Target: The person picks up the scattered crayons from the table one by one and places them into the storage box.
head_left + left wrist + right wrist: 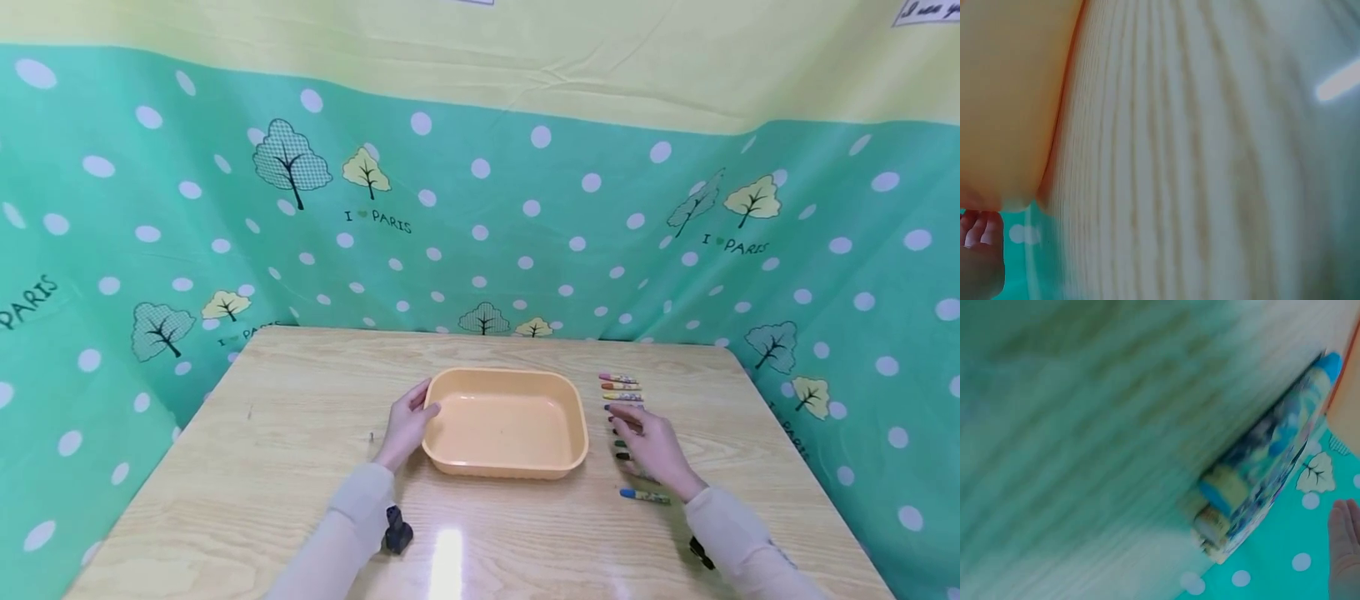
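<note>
My left hand (pixel 407 427) grips the left side of a pale orange plastic tray (pixel 502 467), its thumb over the rim and the fingers along the outer wall. The tray holds nothing. In the left wrist view, the fingers (pixel 982 231) show beside the tray wall (pixel 1010 106). My right hand (pixel 654 440) hovers over a column of several crayons, with fingertips near a dark-tipped one. No crayon shows in its grasp. Part of the column is hidden under it. A blue crayon (pixel 645 497) lies nearest me; a yellow crayon (pixel 622 397) lies beyond the hand.
Pink (pixel 618 378) and orange crayons (pixel 621 387) lie at the far end of the column, right of the tray. The wooden table (pixel 300 400) meets a green dotted curtain (pixel 480 250) at the back and sides. A black wrist device (pixel 397 531) hangs under the left sleeve.
</note>
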{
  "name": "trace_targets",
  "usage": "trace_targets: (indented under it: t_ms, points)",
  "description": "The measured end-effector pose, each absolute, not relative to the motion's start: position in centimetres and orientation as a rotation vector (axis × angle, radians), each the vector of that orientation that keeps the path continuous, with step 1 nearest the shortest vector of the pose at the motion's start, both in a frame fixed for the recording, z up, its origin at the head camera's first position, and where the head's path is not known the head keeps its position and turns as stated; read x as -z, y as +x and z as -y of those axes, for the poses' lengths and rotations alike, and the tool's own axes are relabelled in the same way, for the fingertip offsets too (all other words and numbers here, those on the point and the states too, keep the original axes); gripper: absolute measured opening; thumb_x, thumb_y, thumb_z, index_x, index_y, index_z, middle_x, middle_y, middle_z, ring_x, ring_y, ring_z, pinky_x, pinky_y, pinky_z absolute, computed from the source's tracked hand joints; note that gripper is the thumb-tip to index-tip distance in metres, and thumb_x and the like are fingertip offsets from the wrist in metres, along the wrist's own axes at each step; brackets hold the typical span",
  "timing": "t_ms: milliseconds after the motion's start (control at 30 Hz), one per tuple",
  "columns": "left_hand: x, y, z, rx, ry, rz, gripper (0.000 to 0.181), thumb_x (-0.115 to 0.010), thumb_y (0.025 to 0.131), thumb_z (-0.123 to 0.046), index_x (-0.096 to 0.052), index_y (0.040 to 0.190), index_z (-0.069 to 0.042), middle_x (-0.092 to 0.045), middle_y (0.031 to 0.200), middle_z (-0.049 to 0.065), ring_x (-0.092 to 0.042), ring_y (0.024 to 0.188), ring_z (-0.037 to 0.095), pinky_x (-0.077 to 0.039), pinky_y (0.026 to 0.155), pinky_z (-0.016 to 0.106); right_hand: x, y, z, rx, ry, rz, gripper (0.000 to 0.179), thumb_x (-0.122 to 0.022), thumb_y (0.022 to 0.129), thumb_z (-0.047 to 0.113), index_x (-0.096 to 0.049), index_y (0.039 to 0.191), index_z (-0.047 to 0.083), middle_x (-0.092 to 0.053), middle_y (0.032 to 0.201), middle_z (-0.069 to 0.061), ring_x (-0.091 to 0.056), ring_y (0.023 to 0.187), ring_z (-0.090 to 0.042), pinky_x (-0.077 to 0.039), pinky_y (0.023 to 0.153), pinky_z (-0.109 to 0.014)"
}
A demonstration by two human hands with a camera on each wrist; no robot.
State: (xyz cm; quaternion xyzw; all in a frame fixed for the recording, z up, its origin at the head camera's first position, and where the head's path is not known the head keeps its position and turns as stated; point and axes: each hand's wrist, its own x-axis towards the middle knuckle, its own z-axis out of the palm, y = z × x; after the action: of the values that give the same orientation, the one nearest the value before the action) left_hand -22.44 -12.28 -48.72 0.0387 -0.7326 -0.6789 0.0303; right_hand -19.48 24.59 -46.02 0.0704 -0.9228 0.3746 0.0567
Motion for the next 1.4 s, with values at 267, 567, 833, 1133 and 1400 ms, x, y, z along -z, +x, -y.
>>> trace_targets:
  t_ms: [267, 567, 833, 1133, 1400]
  points:
    - [48.8, -22.8, 12.2, 2.150, 0.186, 2.273, 0.056, -0.052, 0.084, 0.004, -0.037, 0.138, -0.002, -0.038, 0.140, 0.024, -0.040, 0.128, 0.034, -0.040, 0.104, 0.034, 46.3, -21.4, -26.7, -1.070, 0.234, 2.731, 0.028, -0.055, 0.090, 0.012, -0.061, 0.116, 0.001, -0.063, 0.112, -0.020, -0.063, 0.097, -0.031, -0.058, 0.070, -0.038]
    - [48.3, -23.0, 12.3, 2.125, 0.222, 2.294, 0.061, -0.050, 0.080, 0.012, -0.037, 0.138, -0.002, -0.038, 0.140, 0.024, -0.039, 0.129, 0.034, -0.039, 0.104, 0.034, 48.0, -27.3, -30.8, -1.220, 0.109, 2.706, 0.039, -0.055, 0.089, 0.035, -0.061, 0.118, 0.009, -0.062, 0.117, -0.015, -0.060, 0.104, -0.021, -0.054, 0.086, -0.025]
    - [48.4, -22.9, 12.1, 2.117, 0.232, 2.296, 0.061, -0.050, 0.079, 0.012, -0.038, 0.137, -0.002, -0.039, 0.140, 0.022, -0.039, 0.128, 0.034, -0.042, 0.102, 0.033, 47.4, -30.3, -31.3, -1.407, 0.069, 2.836, 0.039, -0.057, 0.090, 0.018, -0.054, 0.125, 0.002, -0.055, 0.125, -0.021, -0.052, 0.115, -0.036, -0.044, 0.099, -0.047]
    - [48.6, -22.5, 11.5, 2.105, 0.259, 2.315, 0.062, -0.051, 0.078, 0.012, -0.040, 0.137, -0.005, -0.040, 0.140, 0.020, -0.042, 0.127, 0.032, -0.043, 0.100, 0.032, 49.4, -32.6, -31.8, -1.325, -0.083, 2.925, 0.035, -0.062, 0.086, 0.017, -0.059, 0.117, 0.000, -0.059, 0.119, -0.022, -0.056, 0.108, -0.035, -0.049, 0.093, -0.045]
    - [48.3, -22.8, 11.9, 2.069, 0.240, 2.335, 0.060, -0.050, 0.079, 0.013, -0.040, 0.136, -0.003, -0.041, 0.138, 0.023, -0.042, 0.126, 0.035, -0.044, 0.099, 0.034, 49.8, -33.8, -30.6, -1.338, -0.097, 2.952, 0.033, -0.063, 0.085, 0.014, -0.061, 0.115, 0.000, -0.063, 0.113, -0.020, -0.061, 0.099, -0.029, -0.056, 0.079, -0.032]
